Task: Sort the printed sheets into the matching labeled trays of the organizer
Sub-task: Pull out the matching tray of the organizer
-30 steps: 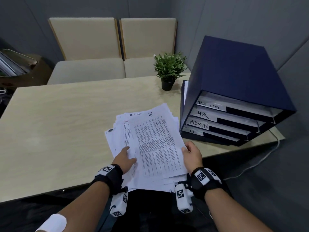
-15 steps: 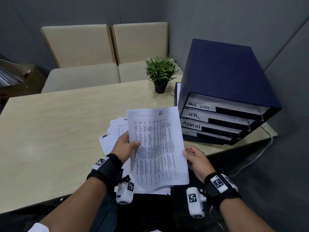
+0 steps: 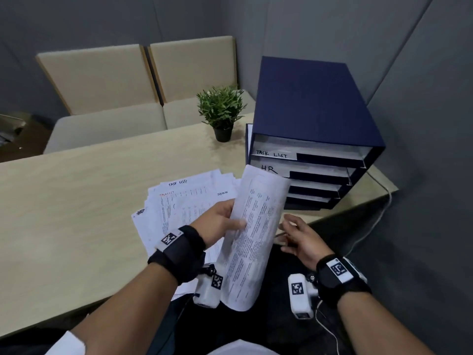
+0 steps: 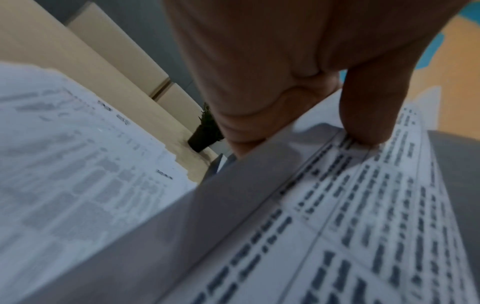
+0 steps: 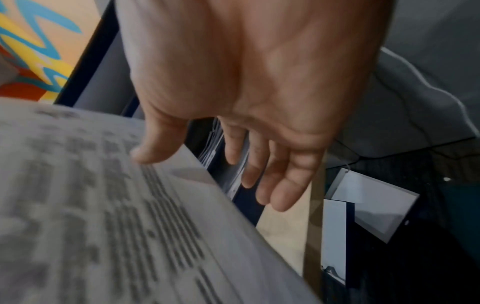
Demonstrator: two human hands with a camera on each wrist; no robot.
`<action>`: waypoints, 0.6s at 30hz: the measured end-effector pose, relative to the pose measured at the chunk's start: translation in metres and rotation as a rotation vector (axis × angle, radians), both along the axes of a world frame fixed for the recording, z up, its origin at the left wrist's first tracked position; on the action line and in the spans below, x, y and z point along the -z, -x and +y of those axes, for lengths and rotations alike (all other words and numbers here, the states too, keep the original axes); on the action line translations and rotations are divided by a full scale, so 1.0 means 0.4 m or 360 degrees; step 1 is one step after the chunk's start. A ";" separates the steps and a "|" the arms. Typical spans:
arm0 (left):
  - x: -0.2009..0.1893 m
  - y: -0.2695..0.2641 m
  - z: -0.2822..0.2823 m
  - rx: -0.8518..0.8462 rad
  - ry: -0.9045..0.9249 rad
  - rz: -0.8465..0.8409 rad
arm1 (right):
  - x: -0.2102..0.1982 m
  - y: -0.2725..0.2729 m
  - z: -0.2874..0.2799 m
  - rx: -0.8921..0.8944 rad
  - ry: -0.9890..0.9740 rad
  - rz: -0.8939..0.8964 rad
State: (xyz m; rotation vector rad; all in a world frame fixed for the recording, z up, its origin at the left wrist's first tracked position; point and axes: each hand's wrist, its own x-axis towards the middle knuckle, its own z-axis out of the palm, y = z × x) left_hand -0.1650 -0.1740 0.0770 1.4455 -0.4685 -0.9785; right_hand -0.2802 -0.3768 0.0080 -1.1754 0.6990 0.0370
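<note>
My left hand (image 3: 225,221) pinches a printed sheet (image 3: 253,234) by its left edge, thumb on top (image 4: 369,115), and holds it curled and tilted above the table's near edge. Its top corner points at the dark blue organizer (image 3: 312,129), near the tray labelled HR (image 3: 271,169); the TASK LIST tray (image 3: 272,153) is above that one. My right hand (image 3: 297,234) hovers just right of the sheet, fingers spread and holding nothing (image 5: 259,174). A fanned pile of printed sheets (image 3: 184,201) lies on the table under my left hand.
A small potted plant (image 3: 221,114) stands on the wooden table (image 3: 76,201) left of the organizer. Two beige chairs (image 3: 143,80) sit behind the table. A white cable (image 3: 371,226) hangs off the table's right corner. Grey walls close in on the right.
The right hand has let go of the sheet and opened. The left hand has lifted the sheet off the pile and swung it, curled, toward the organizer.
</note>
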 end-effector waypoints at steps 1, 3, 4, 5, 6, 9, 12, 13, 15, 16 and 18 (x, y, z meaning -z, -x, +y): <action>-0.002 0.005 -0.013 -0.0029 0.0033 0.0055 | -0.002 0.009 -0.007 -0.0016 -0.0045 -0.0026; 0.005 0.003 -0.032 -0.0199 0.0038 0.0134 | -0.008 0.025 -0.021 0.0009 -0.0171 -0.0092; 0.013 -0.003 -0.035 -0.0308 0.0005 0.0136 | -0.010 0.031 -0.028 0.0056 -0.0220 -0.0122; 0.026 -0.011 -0.036 -0.0404 -0.0055 0.0090 | -0.015 0.036 -0.037 0.0113 -0.0255 -0.0155; 0.039 -0.019 -0.034 -0.0476 -0.0139 0.0012 | -0.018 0.041 -0.046 0.0164 -0.0258 -0.0181; 0.058 -0.019 -0.039 -0.0595 -0.0323 -0.0108 | -0.034 0.051 -0.072 0.0203 -0.0095 -0.0202; 0.052 -0.006 -0.067 -0.0630 -0.0299 -0.0095 | -0.060 0.056 -0.099 0.0205 0.0010 -0.0208; 0.048 -0.003 -0.077 -0.0632 -0.0286 -0.0092 | -0.068 0.057 -0.109 0.0217 0.0024 -0.0198; 0.039 -0.001 -0.095 -0.0592 -0.0299 -0.0102 | -0.080 0.057 -0.133 0.0259 0.0048 -0.0165; 0.034 0.001 -0.102 -0.0554 -0.0317 -0.0105 | -0.085 0.056 -0.146 0.0288 0.0060 -0.0143; 0.019 0.013 -0.117 -0.0444 -0.0354 -0.0112 | -0.097 0.052 -0.171 0.0344 0.0077 -0.0110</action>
